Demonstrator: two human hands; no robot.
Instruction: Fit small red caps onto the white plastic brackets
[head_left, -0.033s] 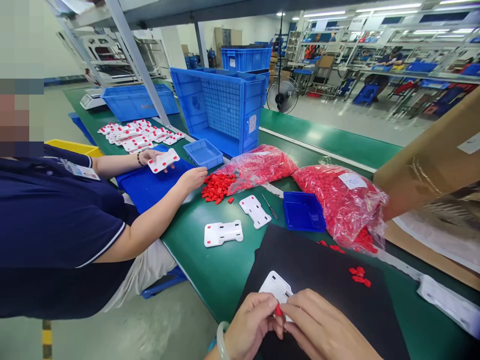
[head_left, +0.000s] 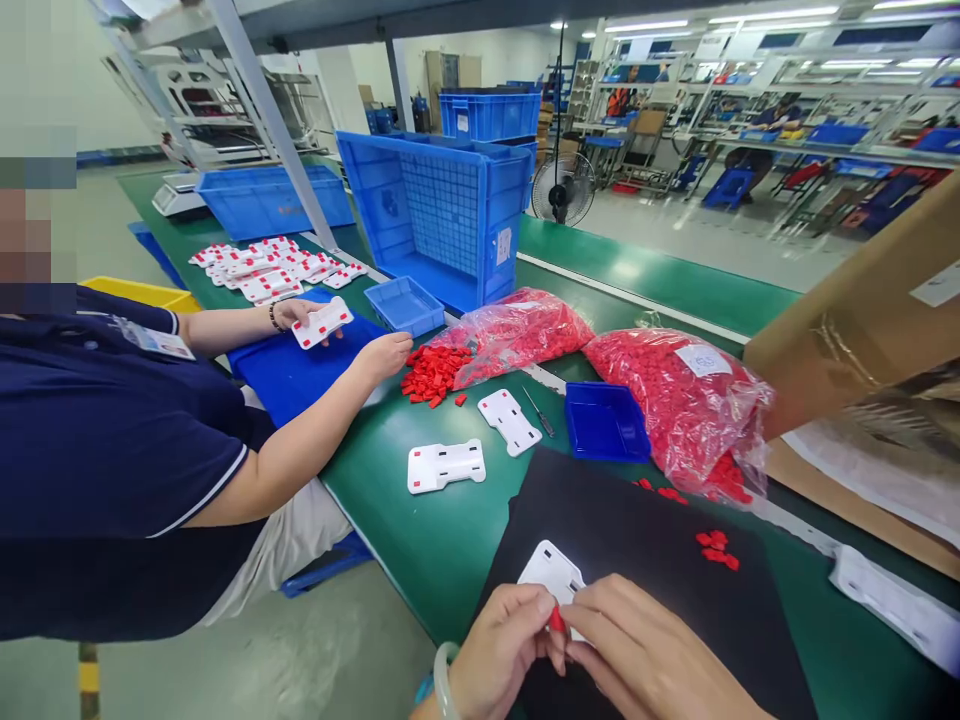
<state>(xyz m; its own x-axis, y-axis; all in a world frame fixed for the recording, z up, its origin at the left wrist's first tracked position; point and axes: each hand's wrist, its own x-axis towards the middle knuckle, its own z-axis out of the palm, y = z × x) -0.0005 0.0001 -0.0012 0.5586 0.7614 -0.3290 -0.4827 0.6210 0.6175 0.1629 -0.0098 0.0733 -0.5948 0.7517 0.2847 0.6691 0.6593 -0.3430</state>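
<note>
Near the front of the table, my left hand (head_left: pixel 510 640) pinches a small red plastic piece (head_left: pixel 556 619) between thumb and fingers. My right hand (head_left: pixel 637 640) is closed against the same piece from the other side, its fingertips meeting those of my left. Beneath both hands is a white plastic panel (head_left: pixel 551 566) with small dark slots, its near part hidden by my fingers. A black mat (head_left: pixel 615 520) lies under it. On the mat, to the right, sits a small group of loose red pieces (head_left: pixel 718 550).
Two more white panels (head_left: pixel 447 466) and a screwdriver (head_left: pixel 538 412) lie ahead, beside a dark blue tray (head_left: pixel 606 422). Bags of red pieces (head_left: pixel 675 400) stand behind. At left a co-worker (head_left: pixel 150 430) holds a white panel near a red pile (head_left: pixel 435 373). A cardboard box (head_left: pixel 847 330) leans at right.
</note>
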